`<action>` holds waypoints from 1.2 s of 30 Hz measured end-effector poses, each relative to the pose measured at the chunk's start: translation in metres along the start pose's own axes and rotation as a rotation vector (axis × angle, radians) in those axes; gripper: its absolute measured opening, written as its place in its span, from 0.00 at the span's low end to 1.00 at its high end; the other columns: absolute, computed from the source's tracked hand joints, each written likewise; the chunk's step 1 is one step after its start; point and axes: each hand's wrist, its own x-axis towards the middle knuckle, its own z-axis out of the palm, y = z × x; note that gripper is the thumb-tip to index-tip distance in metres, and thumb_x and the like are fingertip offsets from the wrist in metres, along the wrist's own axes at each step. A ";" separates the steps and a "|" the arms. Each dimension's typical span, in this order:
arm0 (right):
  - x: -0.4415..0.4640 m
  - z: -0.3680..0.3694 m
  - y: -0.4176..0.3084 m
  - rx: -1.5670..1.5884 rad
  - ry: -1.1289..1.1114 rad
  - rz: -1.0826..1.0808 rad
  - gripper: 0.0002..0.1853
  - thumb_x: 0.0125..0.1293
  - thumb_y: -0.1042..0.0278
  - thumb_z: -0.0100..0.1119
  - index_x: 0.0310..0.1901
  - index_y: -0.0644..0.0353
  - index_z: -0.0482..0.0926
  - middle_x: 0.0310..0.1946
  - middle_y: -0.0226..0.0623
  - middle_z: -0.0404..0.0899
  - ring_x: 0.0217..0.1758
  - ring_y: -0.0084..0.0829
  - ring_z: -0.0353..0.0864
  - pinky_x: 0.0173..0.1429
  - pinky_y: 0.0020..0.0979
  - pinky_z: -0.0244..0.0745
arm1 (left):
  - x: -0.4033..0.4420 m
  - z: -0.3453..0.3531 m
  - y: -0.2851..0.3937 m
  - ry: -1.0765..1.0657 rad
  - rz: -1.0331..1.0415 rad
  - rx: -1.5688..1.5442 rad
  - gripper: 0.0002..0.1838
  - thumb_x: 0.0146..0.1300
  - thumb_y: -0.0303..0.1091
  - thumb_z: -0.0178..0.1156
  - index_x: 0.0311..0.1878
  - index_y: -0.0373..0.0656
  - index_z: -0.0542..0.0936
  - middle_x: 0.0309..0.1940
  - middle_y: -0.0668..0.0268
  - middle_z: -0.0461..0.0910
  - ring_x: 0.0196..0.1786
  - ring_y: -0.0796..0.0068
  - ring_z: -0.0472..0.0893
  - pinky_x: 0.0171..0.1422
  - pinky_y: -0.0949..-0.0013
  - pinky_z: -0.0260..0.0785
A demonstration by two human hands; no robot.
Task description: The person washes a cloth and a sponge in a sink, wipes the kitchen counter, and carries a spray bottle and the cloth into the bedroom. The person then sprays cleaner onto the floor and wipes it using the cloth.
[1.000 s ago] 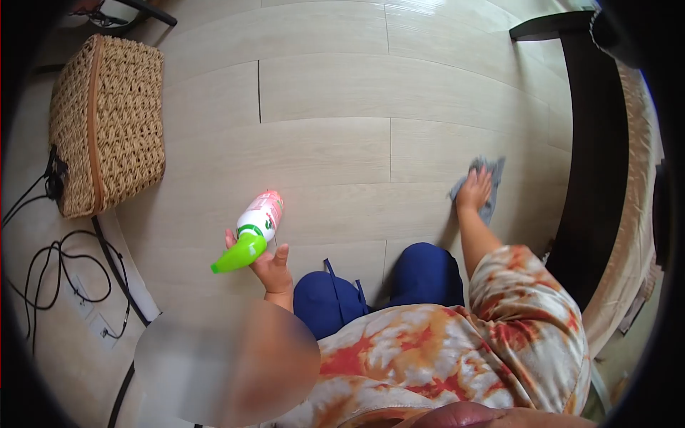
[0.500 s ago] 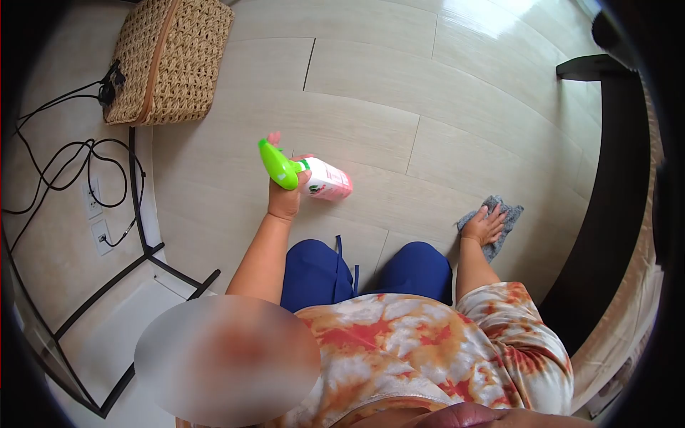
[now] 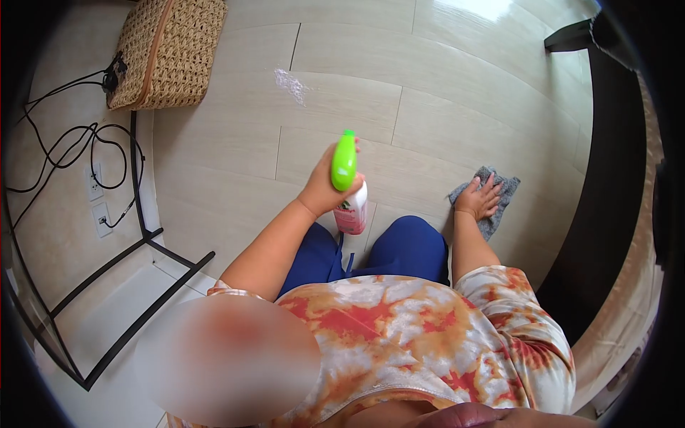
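My left hand (image 3: pixel 330 187) is wrapped round a spray bottle just in front of my knees. The spray bottle (image 3: pixel 352 214) has a bright green trigger head and a white and pink body, and its nozzle points away from me across the floor. Ahead of it, a white foamy patch of wet liquid (image 3: pixel 291 87) lies on the floor tiles (image 3: pixel 342 107). Over to the right, my right hand (image 3: pixel 479 200) lies flat with fingers spread on a grey cloth (image 3: pixel 508 191), pressing it against the floor.
A woven basket (image 3: pixel 175 57) stands at the upper left. Black cables (image 3: pixel 93 132) hang near wall outlets (image 3: pixel 100 214), beside a thin black metal frame (image 3: pixel 135 342). Along the right runs a dark bed frame (image 3: pixel 606 164) with a leg at its far end.
My left hand has swung the spray bottle to the right and turned its nozzle forward. A white foamy patch has appeared on the floor. My right hand and the cloth have barely shifted.
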 end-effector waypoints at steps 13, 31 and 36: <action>0.088 0.016 0.016 0.132 0.134 -0.103 0.26 0.72 0.50 0.43 0.67 0.51 0.70 0.69 0.45 0.66 0.71 0.44 0.65 0.74 0.50 0.51 | -0.031 -0.046 -0.014 0.222 -0.008 0.029 0.31 0.63 0.29 0.60 0.67 0.38 0.60 0.61 0.62 0.67 0.50 0.71 0.81 0.54 0.68 0.73; -0.159 0.004 -0.509 0.629 -0.495 -0.848 0.25 0.74 0.45 0.37 0.66 0.41 0.73 0.75 0.31 0.58 0.81 0.44 0.43 0.79 0.58 0.28 | -0.099 -0.273 -0.178 0.907 0.032 0.082 0.36 0.58 0.35 0.67 0.64 0.36 0.58 0.58 0.49 0.73 0.59 0.55 0.74 0.67 0.52 0.66; -0.180 0.000 -0.521 0.385 -0.489 -1.227 0.23 0.70 0.39 0.45 0.64 0.28 0.74 0.75 0.29 0.57 0.82 0.43 0.38 0.76 0.65 0.24 | -0.081 -0.284 -0.185 0.833 0.089 0.063 0.33 0.57 0.43 0.69 0.57 0.38 0.62 0.55 0.50 0.75 0.57 0.58 0.75 0.67 0.55 0.66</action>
